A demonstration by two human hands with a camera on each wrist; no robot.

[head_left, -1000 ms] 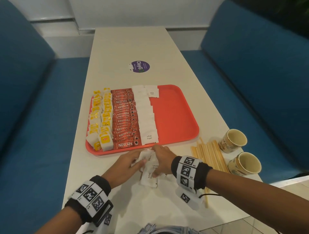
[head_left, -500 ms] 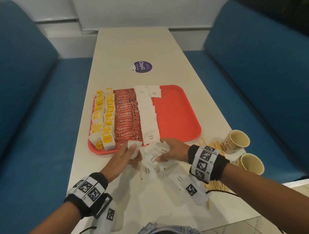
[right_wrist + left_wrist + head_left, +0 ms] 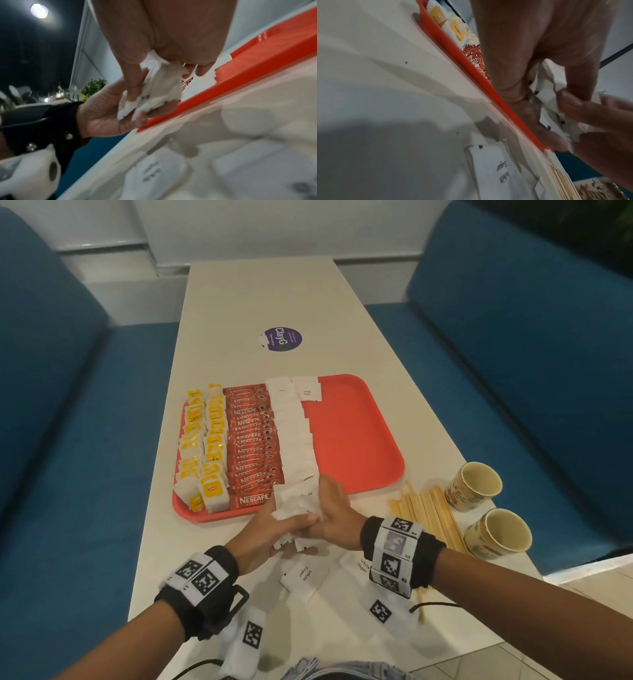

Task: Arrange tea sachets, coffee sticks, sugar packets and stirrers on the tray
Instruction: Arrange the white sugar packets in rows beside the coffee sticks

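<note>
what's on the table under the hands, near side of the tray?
Two loose sugar packets lie flat on the table below the hands; one is partly hidden by the right wrist. Anything directly beneath the held bunch is covered.

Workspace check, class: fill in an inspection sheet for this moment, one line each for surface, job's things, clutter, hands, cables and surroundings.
Surface: long white table bearing a purple round sticker.
Job's things: red tray holds rows of tea sachets, coffee sticks and sugar packets; its right half is bare. Loose sugar packets lie on the table; stirrers lie beside the tray.
Clutter: two paper cups.
Hands: left hand and right hand share a grip on a bunch of sugar packets at the tray's near edge.
Cables: black cable by the right wrist.
Surroundings: blue benches on both sides.
</note>
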